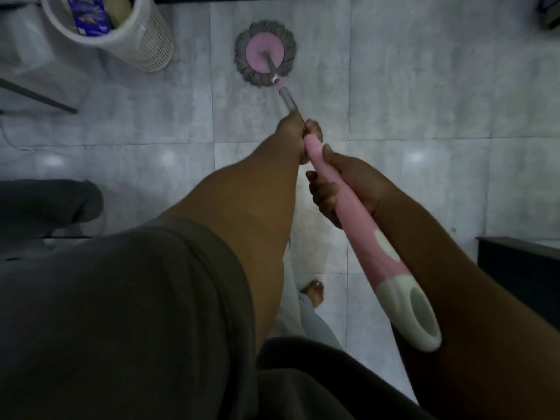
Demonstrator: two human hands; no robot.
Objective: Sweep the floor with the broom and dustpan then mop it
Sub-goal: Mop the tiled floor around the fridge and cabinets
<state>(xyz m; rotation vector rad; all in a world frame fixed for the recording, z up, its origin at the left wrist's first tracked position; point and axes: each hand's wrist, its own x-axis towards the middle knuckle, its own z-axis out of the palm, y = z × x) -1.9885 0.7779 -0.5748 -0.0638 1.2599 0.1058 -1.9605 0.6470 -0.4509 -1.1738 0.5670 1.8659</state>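
A mop with a round pink disc and grey strands, the mop head [265,54], lies flat on the pale tiled floor [424,95] ahead of me. Its metal shaft runs back into a long pink handle [357,219] that ends in a white loop. My left hand [295,136] grips the handle where pink meets metal. My right hand [339,187] grips the pink part lower down, fingers curled round it. No broom or dustpan is in view.
A white mesh waste basket [142,40] with a blue packet stands at the upper left, close to the mop head. Dark furniture edges sit at the left [39,95] and at the right [518,268]. My bare foot [313,294] is on the tiles below the handle.
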